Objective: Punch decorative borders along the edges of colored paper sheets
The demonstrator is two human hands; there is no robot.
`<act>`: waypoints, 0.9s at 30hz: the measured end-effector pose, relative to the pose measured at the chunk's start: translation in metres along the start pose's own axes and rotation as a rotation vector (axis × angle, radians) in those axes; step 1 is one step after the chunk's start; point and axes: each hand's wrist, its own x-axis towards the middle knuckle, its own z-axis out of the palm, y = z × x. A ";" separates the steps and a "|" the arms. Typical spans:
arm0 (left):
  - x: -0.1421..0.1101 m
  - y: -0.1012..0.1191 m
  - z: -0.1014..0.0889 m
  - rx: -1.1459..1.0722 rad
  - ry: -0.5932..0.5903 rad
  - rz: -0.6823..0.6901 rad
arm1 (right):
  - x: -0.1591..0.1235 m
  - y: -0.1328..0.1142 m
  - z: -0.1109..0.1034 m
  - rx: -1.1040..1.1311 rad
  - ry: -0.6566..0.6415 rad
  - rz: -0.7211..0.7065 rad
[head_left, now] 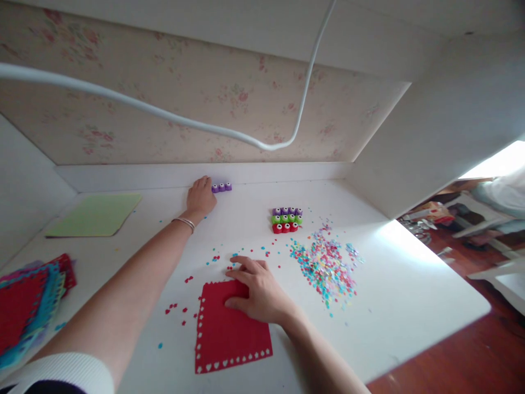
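Seemingly at punch-picking, with purple punches point(222, 187) just beside left hand point(201, 198), hold impossible to tell, and red sheet point(233, 334) beneath loosely spread right hand point(262, 293); next likely needing firm pinch.

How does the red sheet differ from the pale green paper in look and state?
Edges: the red sheet has small shapes cut along its left and bottom edges; the green paper shows plain edges.
Contact: the right hand rests on the red sheet; no hand touches the green paper.
Place: the red sheet lies nearer the viewer, the green paper farther back, at left.
Both lie flat on the white table.
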 end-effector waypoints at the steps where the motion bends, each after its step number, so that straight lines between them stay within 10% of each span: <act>1: -0.001 -0.009 0.001 -0.004 -0.038 0.016 | 0.000 0.001 0.000 0.002 -0.003 0.008; 16: -0.071 -0.078 -0.059 0.022 -0.353 0.069 | 0.000 -0.001 0.000 0.104 0.050 -0.021; 27: -0.203 -0.038 -0.100 -0.192 -0.255 0.051 | 0.000 -0.004 0.004 0.199 0.180 0.069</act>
